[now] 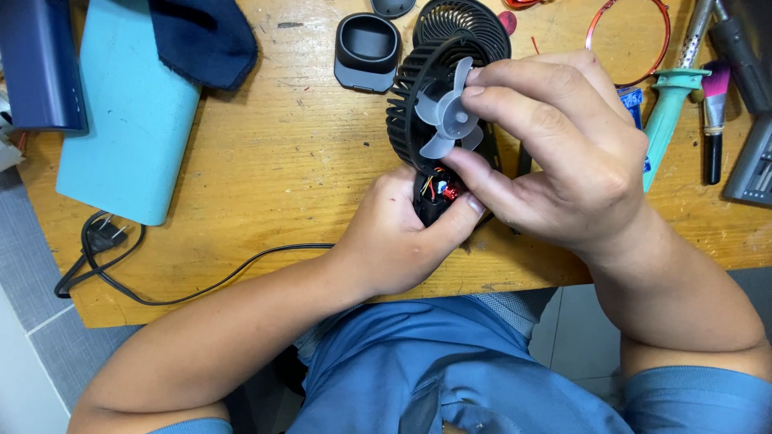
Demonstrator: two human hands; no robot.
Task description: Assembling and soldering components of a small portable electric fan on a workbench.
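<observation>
A small black handheld fan with its front cover off is held above the wooden table. My left hand grips the fan's open handle, where red and coloured wires show. My right hand pinches the pale grey blade wheel at the fan's middle with its fingertips. A black round grille lies on the table just behind the fan.
A black cup-shaped housing part lies at the back. A light blue box, a dark cloth and a black power cord are at the left. A teal-handled tool, a pink brush and a red ring are at the right.
</observation>
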